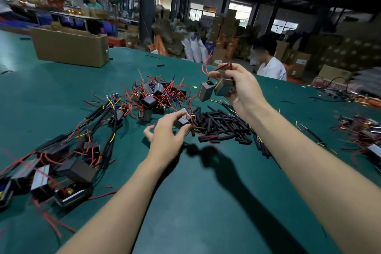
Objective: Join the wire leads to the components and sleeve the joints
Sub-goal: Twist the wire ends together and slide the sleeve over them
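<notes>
My right hand (241,86) is raised above the green table (206,202) and grips two grey box components (215,89) with red wire leads (208,64) curling up from them. Lower down, my left hand (167,132) pinches another grey box component (182,120) at the edge of a heap of black sleeve tubes (222,126). Behind it lies a tangle of loose black components with red leads (158,95).
Joined, sleeved assemblies with black boxes (61,163) spread over the left of the table. A cardboard box (70,47) stands at the back left. More wired parts (365,132) lie at the right edge. A person in white (270,64) sits across the table.
</notes>
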